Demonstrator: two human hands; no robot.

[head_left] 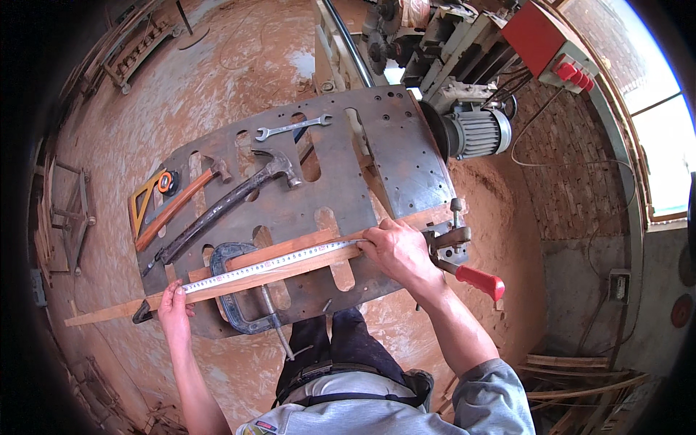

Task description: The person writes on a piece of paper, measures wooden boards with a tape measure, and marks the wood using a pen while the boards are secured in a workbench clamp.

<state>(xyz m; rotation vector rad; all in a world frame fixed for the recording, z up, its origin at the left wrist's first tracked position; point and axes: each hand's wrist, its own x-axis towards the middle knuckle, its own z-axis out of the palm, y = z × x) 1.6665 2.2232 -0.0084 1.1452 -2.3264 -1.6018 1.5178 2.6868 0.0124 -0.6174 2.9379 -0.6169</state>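
A white measuring tape [272,267] lies stretched along a long wooden strip [109,314] on the metal table. My left hand [174,303] pinches the tape's left end between thumb and fingers at the strip's edge. Farther right, my right hand [397,250] is closed over the tape's other end and rests against the wood; its palm hides what else it holds. A blue-grey C-clamp [230,290] grips the strip between my hands. Just beyond my right hand is a clamp with a red handle [478,281].
On the slotted metal table [326,188] lie a claw hammer [225,203], a wooden-handled hammer [181,205], an open-end wrench [293,127], a yellow set square [145,199] and a round orange-black object [168,183]. A motor [478,134] and a red box [536,36] stand at far right.
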